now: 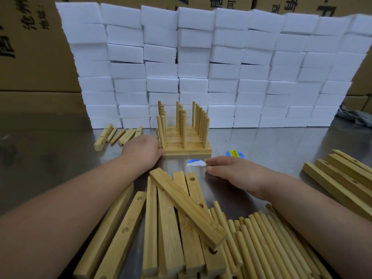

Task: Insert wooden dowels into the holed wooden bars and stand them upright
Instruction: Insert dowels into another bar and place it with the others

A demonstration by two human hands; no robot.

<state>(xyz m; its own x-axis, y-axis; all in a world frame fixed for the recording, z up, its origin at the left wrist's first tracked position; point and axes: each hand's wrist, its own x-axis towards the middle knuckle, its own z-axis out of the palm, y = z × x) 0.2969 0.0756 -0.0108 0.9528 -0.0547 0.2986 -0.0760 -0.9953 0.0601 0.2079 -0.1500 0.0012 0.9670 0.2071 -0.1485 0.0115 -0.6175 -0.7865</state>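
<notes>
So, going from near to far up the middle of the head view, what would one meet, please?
Loose holed bars → blue-and-white sticker → bars standing with upright dowels → wall of white foam blocks → cardboard boxes.

A: What did the steel table (50,158) carry?

B: Doweled bars (186,147) stood just beside the left hand (144,150), spare pieces (118,135) left of it. Loose bars (187,206) lay between both wrists, loose dowels (267,244) nearer than the right hand (231,172), stacked bars (342,178) to its right, a blue sticker (196,163) at its fingertips, foam blocks (201,67) far beyond.
</notes>
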